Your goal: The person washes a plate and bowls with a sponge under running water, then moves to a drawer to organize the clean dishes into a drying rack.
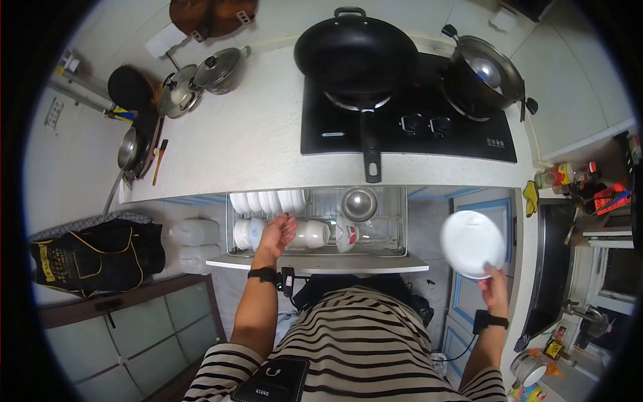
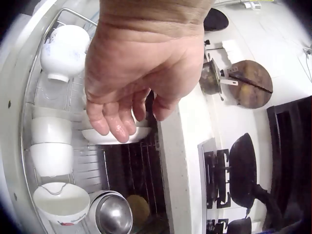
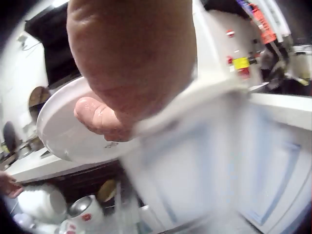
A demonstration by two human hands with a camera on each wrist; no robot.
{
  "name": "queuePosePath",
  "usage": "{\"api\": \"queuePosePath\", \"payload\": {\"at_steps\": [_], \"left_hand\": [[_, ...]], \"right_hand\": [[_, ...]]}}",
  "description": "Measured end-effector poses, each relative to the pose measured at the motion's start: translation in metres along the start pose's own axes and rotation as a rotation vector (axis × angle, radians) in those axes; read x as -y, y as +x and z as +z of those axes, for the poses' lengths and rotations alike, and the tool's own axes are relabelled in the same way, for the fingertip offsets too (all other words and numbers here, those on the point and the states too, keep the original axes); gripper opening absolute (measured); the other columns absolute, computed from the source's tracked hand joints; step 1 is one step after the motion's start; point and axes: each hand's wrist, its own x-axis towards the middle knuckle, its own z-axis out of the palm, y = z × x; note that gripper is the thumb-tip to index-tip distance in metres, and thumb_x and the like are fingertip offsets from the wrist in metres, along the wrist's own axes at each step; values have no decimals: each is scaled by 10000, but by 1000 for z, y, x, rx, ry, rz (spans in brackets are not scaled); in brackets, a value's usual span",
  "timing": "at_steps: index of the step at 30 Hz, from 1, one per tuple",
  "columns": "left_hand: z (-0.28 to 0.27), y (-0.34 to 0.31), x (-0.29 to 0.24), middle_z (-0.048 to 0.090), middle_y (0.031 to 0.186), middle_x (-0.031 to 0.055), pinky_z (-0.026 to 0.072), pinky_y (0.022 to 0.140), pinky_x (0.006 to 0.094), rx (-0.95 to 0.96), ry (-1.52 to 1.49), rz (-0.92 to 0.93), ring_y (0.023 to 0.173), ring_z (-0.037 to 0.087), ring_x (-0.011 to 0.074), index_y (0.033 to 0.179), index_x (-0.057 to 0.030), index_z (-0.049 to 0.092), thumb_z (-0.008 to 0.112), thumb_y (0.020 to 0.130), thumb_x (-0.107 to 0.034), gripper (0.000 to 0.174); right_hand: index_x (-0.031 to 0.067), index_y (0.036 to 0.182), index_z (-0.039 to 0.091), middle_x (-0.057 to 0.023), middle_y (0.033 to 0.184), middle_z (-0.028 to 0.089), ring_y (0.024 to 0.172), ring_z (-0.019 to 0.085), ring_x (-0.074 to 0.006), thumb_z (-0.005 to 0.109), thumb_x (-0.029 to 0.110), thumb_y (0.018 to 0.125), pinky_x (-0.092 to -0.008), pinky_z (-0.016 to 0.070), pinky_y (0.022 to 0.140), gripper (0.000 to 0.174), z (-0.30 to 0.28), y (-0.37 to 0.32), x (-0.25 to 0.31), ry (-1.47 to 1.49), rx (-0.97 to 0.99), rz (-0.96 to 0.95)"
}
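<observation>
My right hand [image 1: 494, 289] grips a white plate [image 1: 472, 244] by its near edge, to the right of the pulled-out drawer. In the right wrist view the thumb [image 3: 95, 116] lies on the face of that plate [image 3: 68, 129]. Over the drawer, my left hand [image 1: 278, 236] holds nothing, its fingers loosely bent. In the left wrist view this hand [image 2: 141, 73] is above the dish rack, partly covering a white plate [image 2: 117, 136]. White plates [image 1: 268, 202] stand in the rack's back row, with white bowls [image 1: 313, 234] in front. A steel bowl [image 1: 360, 204] sits at the back right.
Above the drawer, the counter [image 1: 241, 134] carries a black hob [image 1: 402, 137] with a wok [image 1: 355, 53] and a steel pot [image 1: 485, 74]. The wok handle [image 1: 370, 144] reaches the counter's front edge. Lidded pots [image 1: 218, 69] stand at the left. The drawer front [image 1: 321, 264] is close to my body.
</observation>
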Motion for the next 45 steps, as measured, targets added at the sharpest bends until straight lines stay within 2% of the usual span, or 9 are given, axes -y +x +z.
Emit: {"api": "queuePosePath", "payload": {"at_steps": [8, 12, 17, 21, 27, 33, 36, 43, 45], "left_hand": [[-85, -15, -15, 614, 1105, 6, 471, 744, 305, -45, -93, 32, 968, 593, 163, 1151, -147, 535, 558, 912, -292, 281], [-135, -43, -22, 596, 1164, 23, 470, 766, 319, -100, -118, 73, 1004, 576, 174, 1247, -117, 490, 561, 913, -289, 382], [-192, -72, -15, 607, 1131, 6, 471, 761, 318, -179, -174, 96, 975, 590, 170, 1208, -137, 511, 551, 913, -291, 335], [-225, -81, -3, 596, 1146, 7, 462, 774, 318, -218, -200, 107, 984, 580, 165, 1231, -139, 495, 544, 912, -301, 361], [-248, -94, -3, 593, 1156, 24, 456, 765, 300, -298, -199, 89, 961, 584, 157, 1269, -94, 464, 554, 910, -294, 421], [-247, -93, -6, 584, 1171, 29, 427, 806, 314, -336, -151, 54, 1004, 565, 170, 1277, -85, 458, 581, 890, -322, 470], [-248, -87, -1, 563, 1187, 3, 416, 815, 327, -301, -110, 38, 1023, 536, 154, 1266, -124, 466, 608, 864, -359, 487], [-262, -57, 18, 547, 1078, -20, 366, 778, 358, -654, 113, 94, 975, 500, 142, 1135, -189, 516, 588, 812, -221, 333], [-262, -52, 24, 540, 1091, -11, 363, 761, 361, -754, 151, 7, 990, 488, 151, 1144, -188, 495, 585, 808, -213, 348]], "right_hand": [[25, 1224, 428, -89, 971, 597, 671, 619, -156, 614, 181, 843, -256, 551, 559, 451, 237, 27, -98, -394, 467, 392], [10, 1234, 363, -102, 904, 608, 632, 624, -153, 590, 170, 851, -232, 509, 440, 474, 341, 38, -151, -657, 490, 151], [-65, 1145, 446, -283, 948, 619, 792, 651, -374, 547, 224, 838, -429, 536, 714, 433, 422, 60, -191, -1299, 373, -383], [-58, 893, 648, -312, 939, 617, 933, 606, -428, 490, 308, 859, -456, 476, 864, 400, 458, 68, -195, -1359, 428, -350], [22, 1121, 591, -202, 1173, 576, 1072, 554, -375, 432, 259, 883, -422, 451, 911, 372, 487, 79, -222, -1493, 396, -485], [50, 1188, 554, -190, 1231, 546, 1135, 518, -358, 438, 262, 880, -418, 421, 953, 391, 512, 84, -243, -1532, 531, -527], [48, 1180, 559, -189, 1244, 538, 1142, 510, -362, 439, 267, 878, -419, 415, 962, 392, 514, 89, -253, -1464, 623, -476], [-37, 1298, 445, -240, 1214, 549, 1142, 522, -361, 411, 532, 903, -394, 398, 983, 693, 478, 85, -239, -1225, 624, -182], [-53, 1267, 472, -235, 1147, 583, 955, 598, -286, 485, 506, 894, -351, 459, 863, 672, 456, 76, -228, -1037, 678, -92]]}}
